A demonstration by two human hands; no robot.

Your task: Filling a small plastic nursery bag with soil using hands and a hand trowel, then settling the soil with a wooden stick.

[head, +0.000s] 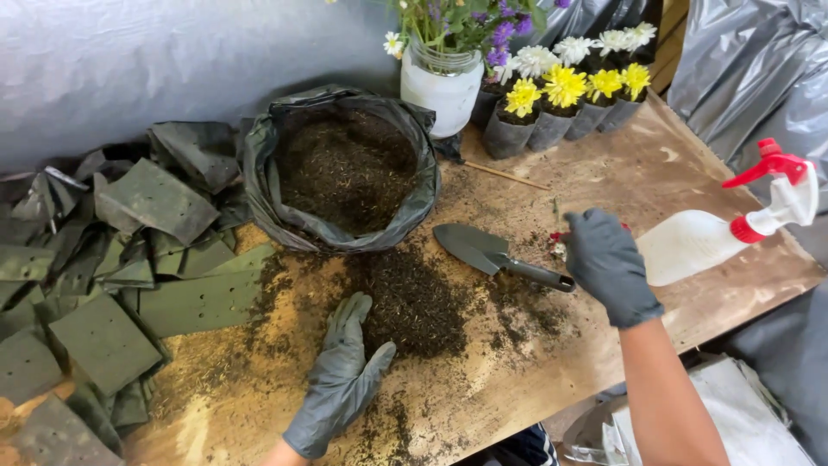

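Looking down at a rough plywood table [681, 173] dusted with dirt, I start at the far left, where flat dark green plastic grow bags [103, 285] lie crumpled and stacked in a heap. Beside them stands a big black plastic sack [259, 185], its rim rolled down, filled with coarse dark soil. In front of the sack, a loose crumbly soil pile [414, 302] is spread on the wood. My left hand [341, 380], in a grey rubbery glove, lies flat with fingers open and slightly spread, its edge touching the pile's left side. Just right of the pile lies a small metal trowel [492, 253], blade pointing left, its dark handle reaching toward my right hand [608, 263]. That hand, gloved too, is loosely curled with knuckles up, just beside the handle's end; I cannot tell what it grips. Farther right, a white spray bottle [699, 246] with a red trigger lies on its side. At the back stand a white jar of flowers [442, 82] and small black pots of yellow and white blooms [565, 99].
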